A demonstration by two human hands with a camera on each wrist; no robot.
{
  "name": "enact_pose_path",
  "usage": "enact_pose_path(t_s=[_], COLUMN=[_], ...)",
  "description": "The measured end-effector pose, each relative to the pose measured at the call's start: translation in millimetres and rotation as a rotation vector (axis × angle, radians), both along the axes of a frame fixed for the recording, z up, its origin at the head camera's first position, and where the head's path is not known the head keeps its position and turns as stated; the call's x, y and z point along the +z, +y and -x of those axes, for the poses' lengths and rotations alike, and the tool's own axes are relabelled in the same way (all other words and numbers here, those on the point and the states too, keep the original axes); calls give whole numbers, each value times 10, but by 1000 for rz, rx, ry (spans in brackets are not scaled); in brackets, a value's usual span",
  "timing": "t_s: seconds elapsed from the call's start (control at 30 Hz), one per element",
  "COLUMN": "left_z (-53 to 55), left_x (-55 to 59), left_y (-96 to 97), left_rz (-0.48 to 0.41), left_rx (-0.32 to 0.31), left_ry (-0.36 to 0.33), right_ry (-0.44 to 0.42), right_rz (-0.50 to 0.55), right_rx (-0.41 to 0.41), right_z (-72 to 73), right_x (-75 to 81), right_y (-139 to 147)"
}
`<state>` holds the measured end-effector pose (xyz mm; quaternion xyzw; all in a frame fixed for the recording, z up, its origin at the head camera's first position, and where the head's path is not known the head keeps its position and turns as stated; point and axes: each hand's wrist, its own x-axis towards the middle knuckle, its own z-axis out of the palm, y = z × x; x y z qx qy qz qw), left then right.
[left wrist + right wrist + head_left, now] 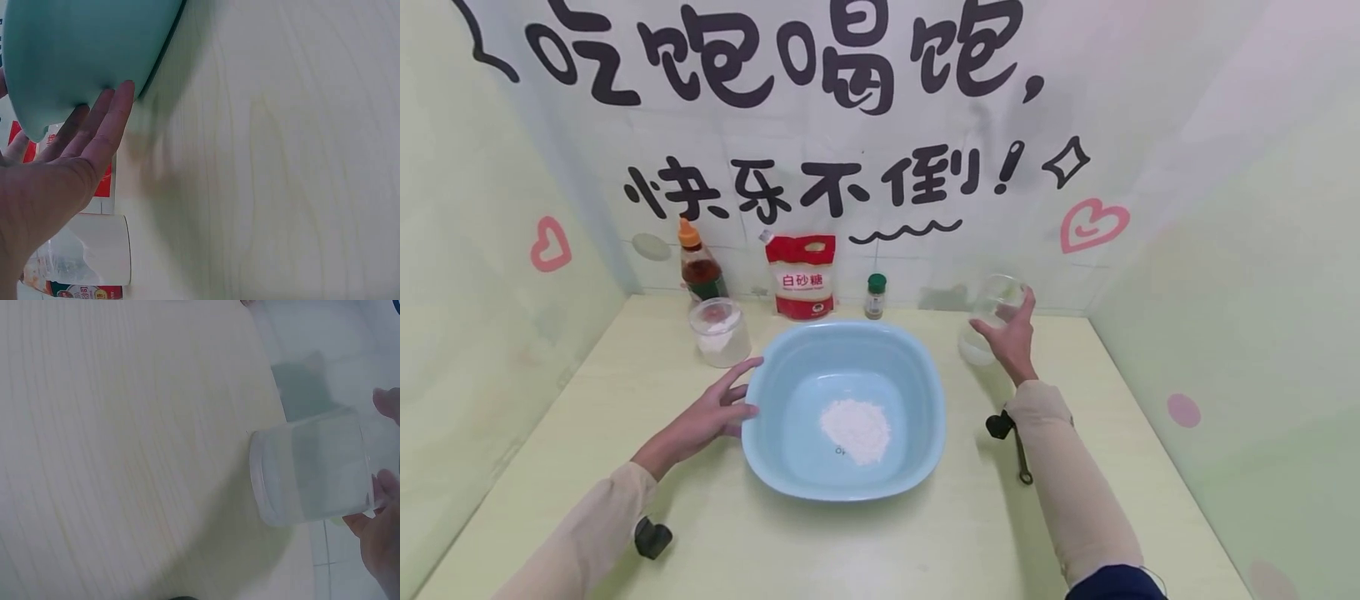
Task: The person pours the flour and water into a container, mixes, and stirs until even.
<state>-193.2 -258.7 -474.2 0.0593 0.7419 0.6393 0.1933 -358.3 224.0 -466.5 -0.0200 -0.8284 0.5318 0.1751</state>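
Blue basin (778, 417) stands near the middle of the pale table (820, 550), in front of you, with a heap of white powder (856, 429) lying on its floor, right of centre. Your left hand (711, 417) rests at the basin's left side; the left wrist view shows its fingers extended and spread, fingertips against the outer wall, so you touch the vessel there rather than clench it. Your right hand (1013, 343) grasps the clear container (312, 469) near its top, thumb and fingers set on opposite sides, well apart from the basin on your right. That container is tilted in the head view; a paler band shows at its base, its nature not determinable, and you cannot tell whether the base bears on the table. Beyond your left hand is a transparent jar (722, 333) partly filled with white material, just in front of a sauce bottle (702, 271) with an orange cap. Behind the basin stand a red and white pouch (802, 279) and, to its right, a small bottle (875, 298) with a green cap, both near the lettered wall (1022, 242).
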Motion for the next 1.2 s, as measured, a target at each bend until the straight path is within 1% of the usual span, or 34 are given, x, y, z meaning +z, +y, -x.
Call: enact_pose_path(t_s=[0.17,0.3,0.43,0.57,0.7,0.83,1.03,1.2], left_z=[-1,8,14,16,19,17,17,27], left_x=[-16,-29,-36,-38,-42,-51,-54,-71], left_y=[0,-10,-13,-14,-15,-18,-28,-43], left_rz=[-1,-9,-6,-3,-4,-7,-13,-24], left_rx=[-4,-8,-9,-11,-9,-6,-5,-9], left_ry=[7,6,3,4,6,9,8,12], right_ry=[29,35,24,29,47,64,68,66], right_rz=[16,17,-5,-40,-89,-155,-227,-248], right_rx=[30,54,64,93,150,205,321,410], right_z=[-3,-14,-29,-47,-75,-129,-252,-387], right_x=[13,31,54,116,242,409,670,849], right_y=[21,46,79,101,117,111,74,24])
